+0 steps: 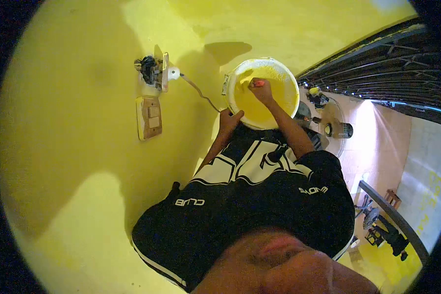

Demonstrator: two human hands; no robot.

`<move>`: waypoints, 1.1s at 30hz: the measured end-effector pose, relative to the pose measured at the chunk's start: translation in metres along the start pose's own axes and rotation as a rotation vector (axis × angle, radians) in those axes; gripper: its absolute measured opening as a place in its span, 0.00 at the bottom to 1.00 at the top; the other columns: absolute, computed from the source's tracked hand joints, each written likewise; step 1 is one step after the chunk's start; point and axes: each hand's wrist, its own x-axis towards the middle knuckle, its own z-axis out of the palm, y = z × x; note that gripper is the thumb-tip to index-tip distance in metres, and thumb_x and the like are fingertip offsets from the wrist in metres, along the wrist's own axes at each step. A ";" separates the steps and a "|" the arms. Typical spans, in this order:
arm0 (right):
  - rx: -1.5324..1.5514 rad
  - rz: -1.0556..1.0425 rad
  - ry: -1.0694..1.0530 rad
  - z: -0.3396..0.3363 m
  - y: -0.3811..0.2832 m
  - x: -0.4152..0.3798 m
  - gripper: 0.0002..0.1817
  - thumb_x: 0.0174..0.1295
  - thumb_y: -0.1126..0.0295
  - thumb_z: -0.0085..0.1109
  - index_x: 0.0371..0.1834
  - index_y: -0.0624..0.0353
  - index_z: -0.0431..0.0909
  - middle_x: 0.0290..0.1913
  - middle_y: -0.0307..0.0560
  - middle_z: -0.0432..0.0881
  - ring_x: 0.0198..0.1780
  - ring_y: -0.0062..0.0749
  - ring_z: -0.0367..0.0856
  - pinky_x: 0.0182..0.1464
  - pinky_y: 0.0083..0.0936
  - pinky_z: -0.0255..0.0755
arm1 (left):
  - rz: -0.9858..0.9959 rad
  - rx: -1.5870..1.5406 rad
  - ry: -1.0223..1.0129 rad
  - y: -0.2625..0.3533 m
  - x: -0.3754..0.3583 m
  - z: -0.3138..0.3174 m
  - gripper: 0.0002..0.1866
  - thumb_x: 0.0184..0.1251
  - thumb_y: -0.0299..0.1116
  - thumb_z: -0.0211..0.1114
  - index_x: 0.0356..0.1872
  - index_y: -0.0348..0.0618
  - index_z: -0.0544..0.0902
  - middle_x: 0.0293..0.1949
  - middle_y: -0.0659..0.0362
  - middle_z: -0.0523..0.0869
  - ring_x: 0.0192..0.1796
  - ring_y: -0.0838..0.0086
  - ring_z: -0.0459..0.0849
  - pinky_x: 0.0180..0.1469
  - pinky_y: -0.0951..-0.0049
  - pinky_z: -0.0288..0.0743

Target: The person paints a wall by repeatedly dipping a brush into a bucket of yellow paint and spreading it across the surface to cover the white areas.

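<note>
A white bucket (293, 90) with yellow paint (252, 105) inside stands close in front of my body. My right hand (262, 92) reaches over the paint, its fingers closed round a paintbrush (258, 84). Only a bit of the brush's red-orange handle shows plainly; its bristle end is hard to make out against the yellow. My left hand (229, 121) is closed at the near left side of the bucket, thumb by the rim. A grey cord (199, 89) runs down behind that hand from a white plug (173, 73).
On the yellow wall at left are an open electrical box (153, 69) with exposed wiring and a switch plate (153, 117). A dark folding metal gate (377, 63) runs along the upper right. A fan (335, 130) stands right of the bucket. Another person (392, 237) is far off at lower right.
</note>
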 end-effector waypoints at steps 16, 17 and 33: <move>-0.227 -0.010 -0.031 0.001 -0.016 -0.014 0.07 0.46 0.71 0.58 0.16 0.58 0.71 0.13 0.38 0.68 0.19 0.18 0.66 0.23 0.22 0.63 | 0.031 0.006 0.002 0.015 -0.007 -0.001 0.13 0.51 0.33 0.64 0.34 0.31 0.81 0.31 0.52 0.84 0.33 0.69 0.82 0.40 0.68 0.74; -0.227 -0.011 -0.028 0.002 -0.011 -0.015 0.07 0.46 0.71 0.58 0.16 0.58 0.71 0.13 0.38 0.68 0.19 0.18 0.66 0.23 0.22 0.63 | 0.030 0.014 -0.002 0.013 -0.006 -0.001 0.13 0.50 0.33 0.65 0.34 0.31 0.81 0.31 0.52 0.84 0.33 0.68 0.82 0.40 0.68 0.74; 0.076 0.118 -0.016 -0.032 0.013 -0.008 0.12 0.47 0.77 0.61 0.14 0.56 0.68 0.16 0.30 0.68 0.20 0.13 0.67 0.24 0.15 0.66 | 0.044 0.031 0.030 0.028 -0.014 0.000 0.14 0.48 0.32 0.65 0.34 0.30 0.81 0.30 0.51 0.84 0.32 0.70 0.82 0.38 0.71 0.74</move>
